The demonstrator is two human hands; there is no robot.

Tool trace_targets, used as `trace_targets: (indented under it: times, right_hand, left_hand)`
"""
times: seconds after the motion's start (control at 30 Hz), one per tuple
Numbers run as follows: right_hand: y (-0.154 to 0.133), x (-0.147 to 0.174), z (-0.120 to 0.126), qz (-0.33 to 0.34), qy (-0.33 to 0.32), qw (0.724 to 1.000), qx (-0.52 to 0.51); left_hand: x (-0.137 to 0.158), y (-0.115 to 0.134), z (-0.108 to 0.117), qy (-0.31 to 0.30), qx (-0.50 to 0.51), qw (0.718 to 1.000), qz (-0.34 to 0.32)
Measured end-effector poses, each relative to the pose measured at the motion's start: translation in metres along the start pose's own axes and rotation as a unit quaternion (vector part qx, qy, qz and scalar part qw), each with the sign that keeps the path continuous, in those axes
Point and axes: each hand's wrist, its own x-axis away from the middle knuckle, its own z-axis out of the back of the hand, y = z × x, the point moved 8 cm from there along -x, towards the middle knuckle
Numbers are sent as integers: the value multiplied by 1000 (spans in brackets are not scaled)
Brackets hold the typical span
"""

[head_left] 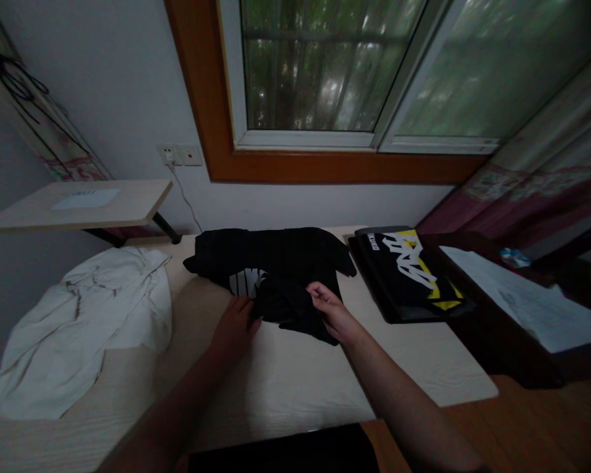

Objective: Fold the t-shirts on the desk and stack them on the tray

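"While the near part of the black garment (285, 249) is handled, where is the whole of it laid?"

"It is laid on the pale tabletop (290, 394), below the window (325, 72), with the near part bunched between the two hands. A pale print (245, 282) is partly exposed on its left half."

"How are the fingers set?"

"By the right hand (329, 309), the bunched fabric is pinched, with thumb and fingertips closed on it. The left hand (234, 325) is placed at the near left edge, and the fabric is touched by its fingers; whether any of it is clamped between them cannot be told."

"What is seen on either side?"

"To the left, a white cloth (128, 302) is loosely heaped in front of a raised shelf (140, 197), on which a sheet of paper (86, 198) is laid. To the right, a folded black item (374, 266), marked with white lettering and yellow patches, is set near the table's edge."

"And behind?"

"A pale cord (184, 197) is plugged into a wall socket (169, 155)."
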Motion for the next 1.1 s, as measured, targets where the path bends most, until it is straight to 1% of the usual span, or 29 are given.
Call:
trace_targets:
  times: [0.03, 0.1, 0.17, 0.23, 0.27, 0.3, 0.43, 0.5, 0.53, 0.6, 0.67, 0.7, 0.73, 0.77, 0.8, 0.83, 0.9, 0.93, 1.0, 1.1]
  right_hand:
    - [0, 0, 1, 1, 3, 1000, -3]
    - [-1, 0, 3, 4, 13, 1000, -4]
    - [-1, 0, 3, 6, 17, 1000, 2]
    - [-1, 0, 0, 6, 7, 1000, 6]
    - [-1, 0, -2, 4, 0, 1000, 7]
    - [0, 0, -3, 1, -5, 1000, 7]
    - [1, 1, -5, -10, -8, 1000, 20]
    - [0, 1, -6, -12, -16, 999, 34]
    - [0, 2, -7, -14, -25, 999, 44]
    - [-1, 2, -11, -16, -46, 997, 67]
    - [-1, 3, -14, -15, -67, 994, 86]
    - [-1, 4, -15, -14, -74, 993, 92]
    - [0, 4, -16, -12, -78, 992, 98]
    - [0, 4, -16, -10, -78, 991, 104]
    - [0, 3, -16, -10, -77, 991, 110]
    - [1, 3, -16, -10, -76, 990, 116]
    - [2, 2, -16, -8, -75, 989, 127]
    - [2, 2, -16, -7, -77, 988, 131]
    - [3, 0, -16, -3, -81, 988, 135]
    - [4, -2, -13, 3, -77, 987, 140]
  left_hand:
    - [0, -4, 5, 16, 16, 1000, 9]
    - [0, -12, 19, 72, 50, 996, 30]
    - [3, -21, 38, 145, 84, 984, 57]
    - [9, -28, 56, 208, 117, 969, 67]
    - [13, -31, 62, 227, 132, 962, 71]
    - [15, -33, 65, 230, 142, 960, 74]
    - [27, -46, 70, 214, 113, 964, 111]
    - [30, -50, 73, 209, 116, 965, 110]
    - [30, -52, 73, 198, 139, 964, 110]
    - [28, -56, 68, 148, 234, 955, 107]
    - [25, -58, 64, 110, 347, 926, 98]
    - [25, -59, 65, 107, 385, 912, 94]
    - [25, -61, 67, 113, 400, 905, 91]
    - [24, -64, 70, 120, 391, 908, 90]
    - [23, -65, 71, 118, 362, 920, 92]
    - [22, -65, 70, 103, 322, 937, 87]
    - [16, -59, 63, 39, 228, 971, 58]
    - [13, -55, 57, 5, 185, 982, 36]
    - [9, -45, 47, -45, 118, 992, -10]
    - [5, -34, 37, -86, 73, 992, -49]
